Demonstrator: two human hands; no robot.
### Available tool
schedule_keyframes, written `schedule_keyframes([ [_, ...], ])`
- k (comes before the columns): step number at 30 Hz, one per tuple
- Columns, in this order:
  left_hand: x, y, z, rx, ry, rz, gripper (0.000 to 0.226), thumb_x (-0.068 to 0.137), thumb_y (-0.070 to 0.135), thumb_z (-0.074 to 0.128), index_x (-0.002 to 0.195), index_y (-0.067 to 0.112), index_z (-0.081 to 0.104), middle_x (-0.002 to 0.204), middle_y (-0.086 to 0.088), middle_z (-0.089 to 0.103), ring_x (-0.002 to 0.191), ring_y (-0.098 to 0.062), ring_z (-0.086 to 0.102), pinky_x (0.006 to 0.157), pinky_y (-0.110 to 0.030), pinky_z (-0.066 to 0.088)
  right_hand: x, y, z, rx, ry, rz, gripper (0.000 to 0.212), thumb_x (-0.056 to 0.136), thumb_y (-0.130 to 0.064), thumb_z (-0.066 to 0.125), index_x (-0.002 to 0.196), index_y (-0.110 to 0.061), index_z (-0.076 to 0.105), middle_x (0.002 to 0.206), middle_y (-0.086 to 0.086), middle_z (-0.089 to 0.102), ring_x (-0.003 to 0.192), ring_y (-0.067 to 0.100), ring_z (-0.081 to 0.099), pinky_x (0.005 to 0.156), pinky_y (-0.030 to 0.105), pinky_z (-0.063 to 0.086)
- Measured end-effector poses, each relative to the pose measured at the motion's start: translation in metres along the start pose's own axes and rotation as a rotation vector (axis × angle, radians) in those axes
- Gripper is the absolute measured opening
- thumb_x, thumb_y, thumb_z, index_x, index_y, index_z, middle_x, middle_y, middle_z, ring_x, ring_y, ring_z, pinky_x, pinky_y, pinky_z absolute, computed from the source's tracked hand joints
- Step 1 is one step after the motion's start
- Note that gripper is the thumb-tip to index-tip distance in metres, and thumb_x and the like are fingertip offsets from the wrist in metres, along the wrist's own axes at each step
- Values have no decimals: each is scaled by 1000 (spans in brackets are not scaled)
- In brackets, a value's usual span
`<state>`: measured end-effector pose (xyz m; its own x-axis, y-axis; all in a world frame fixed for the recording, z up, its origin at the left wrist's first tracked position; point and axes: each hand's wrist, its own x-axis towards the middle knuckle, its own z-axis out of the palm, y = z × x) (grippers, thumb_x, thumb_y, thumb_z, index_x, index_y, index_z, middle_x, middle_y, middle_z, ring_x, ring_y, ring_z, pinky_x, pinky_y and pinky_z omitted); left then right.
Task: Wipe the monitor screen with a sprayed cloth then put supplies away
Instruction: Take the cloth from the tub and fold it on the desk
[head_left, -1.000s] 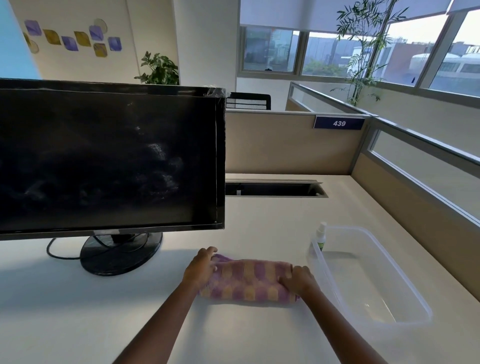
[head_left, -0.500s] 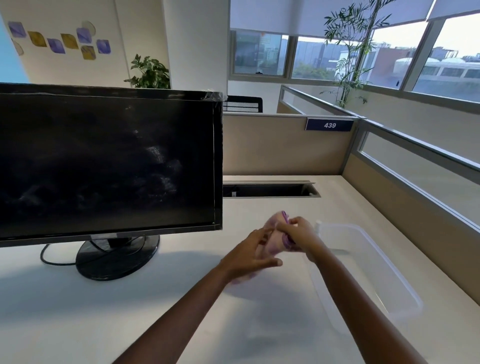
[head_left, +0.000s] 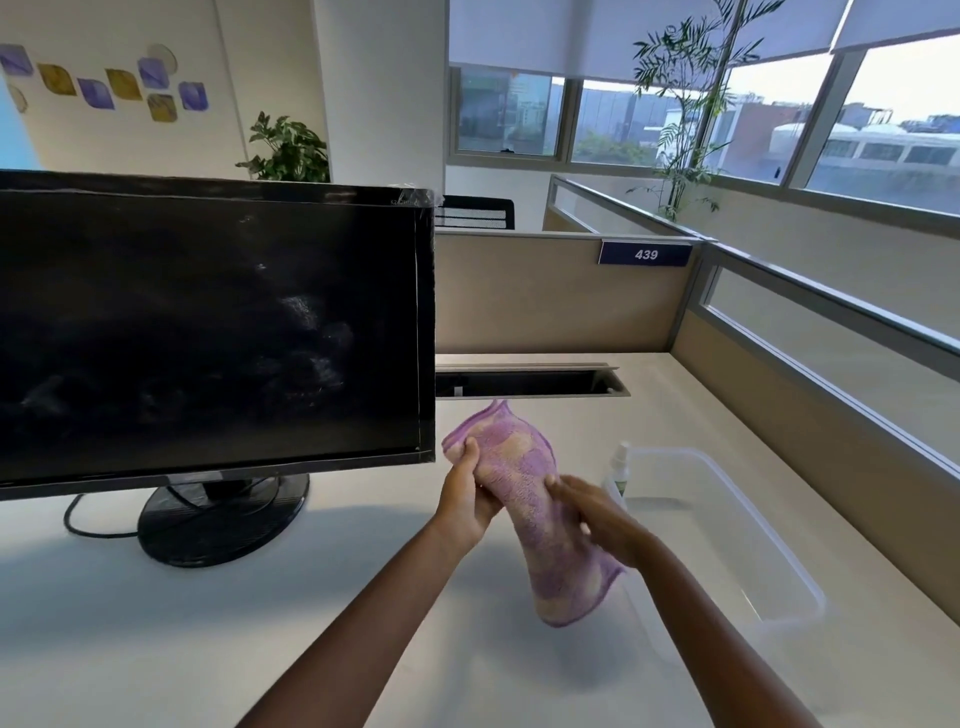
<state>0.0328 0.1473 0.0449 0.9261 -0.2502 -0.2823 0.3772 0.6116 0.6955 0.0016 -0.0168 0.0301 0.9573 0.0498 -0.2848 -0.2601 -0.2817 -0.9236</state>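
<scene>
A purple and cream checked cloth hangs lifted above the white desk, just right of the monitor's lower right corner. My left hand grips its upper left edge. My right hand lies against the cloth's right side, fingers stretched along it. The black monitor stands on the left with a dark, smudged screen. A small white spray bottle with a green label stands upright at the near left corner of a clear plastic bin, partly hidden behind my right hand.
The monitor's round black stand and cable sit on the desk below the screen. A cable slot runs along the back edge. Beige partition walls close the desk at the back and right.
The cloth lay folded flat on the desk under both hands; both hands have lifted it and it now hangs unfolded between them, nearer the monitor.
</scene>
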Motion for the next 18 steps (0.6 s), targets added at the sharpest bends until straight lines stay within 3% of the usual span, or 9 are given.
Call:
schedule_keyframes([
  [3, 4, -11, -21, -18, 105, -21, 40, 97, 40, 32, 103, 8, 54, 91, -11, 64, 82, -20, 61, 66, -31, 50, 1, 18, -3, -48, -125, 62, 47, 77, -48, 64, 113, -17, 61, 108, 4, 66, 101, 19, 61, 89, 39, 49],
  [6, 8, -21, -44, 10, 252, 3, 26, 96, 30, 40, 107, 9, 53, 105, -14, 60, 88, -26, 59, 65, -33, 50, 10, 17, -11, -295, -87, 44, 47, 78, -38, 70, 117, -16, 59, 114, 5, 61, 106, 22, 58, 91, 34, 49],
  [8, 7, -28, -58, 29, 394, 0, 14, 92, 15, 49, 102, 7, 55, 100, -14, 59, 77, -26, 58, 54, -29, 52, 20, 12, -16, -542, -82, 34, 50, 79, -33, 71, 123, -16, 54, 122, 6, 56, 113, 23, 53, 94, 32, 45],
  [10, 7, -36, -72, 116, 500, -7, 18, 87, 2, 53, 105, -2, 56, 87, -13, 59, 67, -25, 54, 42, -21, 49, 30, 9, -16, -714, -69, 19, 51, 79, -29, 72, 124, -16, 53, 126, 10, 55, 115, 24, 51, 97, 33, 41],
  [12, 7, -46, -85, 261, 574, -13, 29, 83, -4, 55, 111, -13, 52, 91, -18, 59, 76, -31, 55, 54, -30, 51, 38, 7, -9, -849, -10, -6, 48, 82, -27, 67, 126, -19, 51, 126, 10, 57, 116, 25, 51, 98, 34, 41],
  [15, 2, -53, -91, 576, 694, 31, 41, 79, -5, 60, 116, -10, 46, 117, -31, 54, 97, -40, 57, 79, -43, 48, 46, 12, 7, -1105, 156, -122, 42, 91, -18, 50, 132, -24, 44, 132, 4, 53, 121, 22, 49, 102, 40, 38],
  [18, -6, -51, -87, 1159, 712, 301, 50, 80, 8, 65, 123, -4, 44, 126, -28, 48, 113, -44, 51, 91, -46, 46, 44, 26, 23, -1180, 267, -179, 45, 95, -20, 42, 139, -22, 34, 144, 3, 39, 132, 19, 37, 108, 40, 30],
])
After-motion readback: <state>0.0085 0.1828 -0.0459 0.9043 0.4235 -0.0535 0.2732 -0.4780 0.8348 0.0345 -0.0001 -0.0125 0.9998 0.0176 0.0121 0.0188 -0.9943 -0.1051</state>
